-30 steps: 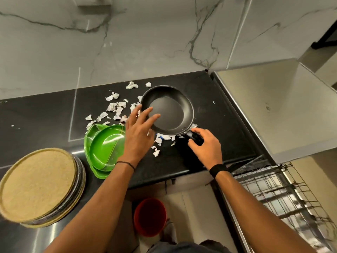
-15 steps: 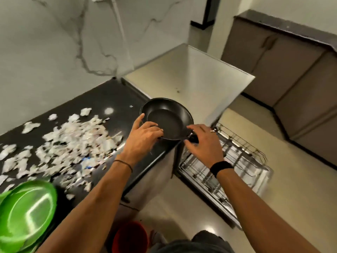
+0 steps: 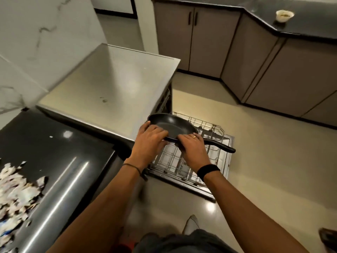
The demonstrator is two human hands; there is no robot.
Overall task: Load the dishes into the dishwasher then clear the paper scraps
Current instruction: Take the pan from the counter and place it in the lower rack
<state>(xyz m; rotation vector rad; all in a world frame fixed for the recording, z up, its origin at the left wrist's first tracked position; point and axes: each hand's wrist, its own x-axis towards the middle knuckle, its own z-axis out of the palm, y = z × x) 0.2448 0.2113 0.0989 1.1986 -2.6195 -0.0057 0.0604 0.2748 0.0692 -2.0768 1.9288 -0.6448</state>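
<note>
A black frying pan hangs in the air above the pulled-out wire dishwasher rack. My left hand grips the pan's near left rim. My right hand holds the near right rim where the handle starts, and the black handle sticks out to the right over the rack. The rack looks empty where it shows. Torn white paper scraps lie in a blurred heap on the black counter at the far left.
The dishwasher's steel top stands level with the counter, just left of the pan. Brown cabinets line the far side, with a small white bowl on their dark worktop. Beige floor lies around the rack.
The pan has left the counter and travelled right, out over the open rack. My right hand moved from the handle end to the rim. The view swung right, so the green plates dropped out of sight.
</note>
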